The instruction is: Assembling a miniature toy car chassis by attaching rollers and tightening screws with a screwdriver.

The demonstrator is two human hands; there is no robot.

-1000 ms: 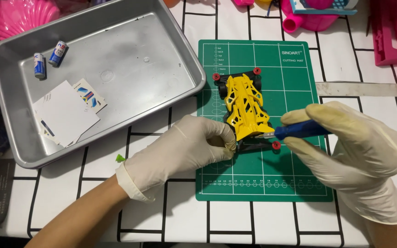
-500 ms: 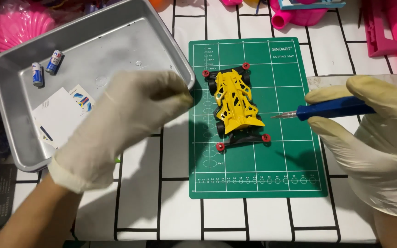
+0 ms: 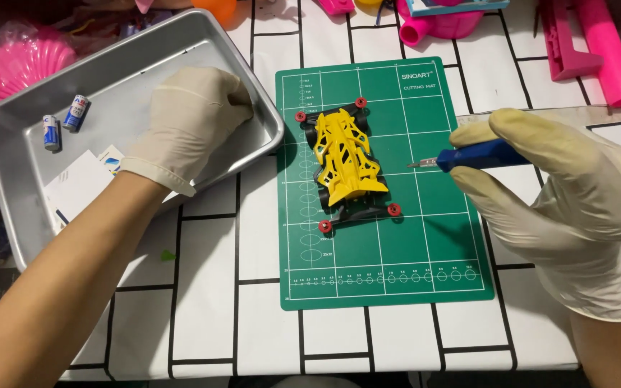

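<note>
- Head view: the right hand [image 3: 562, 201] has its grip closed on a blue driver [image 3: 468, 155], thumb above and fingers below, so the thin metal tip points left toward the car [image 3: 345, 162].
- The tip hangs over the green mat [image 3: 397, 273], just right of the car and clear of its yellow body; I judge the tool is kept level and ready rather than working.
- The car lies on the mat, left of that grip, nose away from the person, with red rollers at its corners. The mat likely keeps small parts in sight and protects the worktop [image 3: 203, 302].
- The left hand [image 3: 192, 118] is curled, knuckles up, inside the metal tray [image 3: 8, 144], well left of the car; I cannot tell whether it holds anything.
- Farther left of that hand, two small batteries [image 3: 62, 122] and a white card [image 3: 80, 187] lie in the tray.
</note>
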